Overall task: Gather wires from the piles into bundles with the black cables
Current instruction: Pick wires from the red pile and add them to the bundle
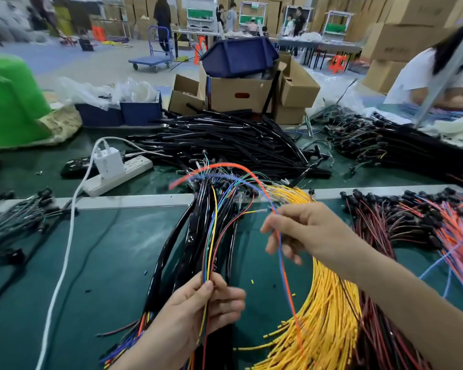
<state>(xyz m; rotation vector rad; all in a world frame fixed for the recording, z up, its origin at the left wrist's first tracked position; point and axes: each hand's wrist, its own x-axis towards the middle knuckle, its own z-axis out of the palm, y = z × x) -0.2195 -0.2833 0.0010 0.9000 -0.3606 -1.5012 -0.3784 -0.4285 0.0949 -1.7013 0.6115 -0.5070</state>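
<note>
Printing on the stacked cartons (401, 46) at the far right is showing only as a blur, too soft to read. The left hand (198, 308) is pinching four thin wires (210, 252), yellow, green, blue and red, between thumb and fingers against the black cables (171, 252). These are lying in a bundle on the green table (104, 263) and running away from the person. The right hand (302, 231) is gripping two more, an orange wire (289, 295) and a blue wire (280, 249), which are arching up over the bundle's far end. Under that forearm the yellow pile (329, 303) is fanning out, with a dark red pile (380, 225) just beside it and orange wires (457, 236) further right. A larger far heap (225, 140) of black cable is lying beyond the metal strip (118, 201). One white power strip (123, 173) is carrying two chargers (108, 161), and a white cord (62, 263) is trailing across the table at the left. Cardboard boxes (238, 94), one blue bin (238, 58) and a person in white (417, 78) are sitting behind.
</note>
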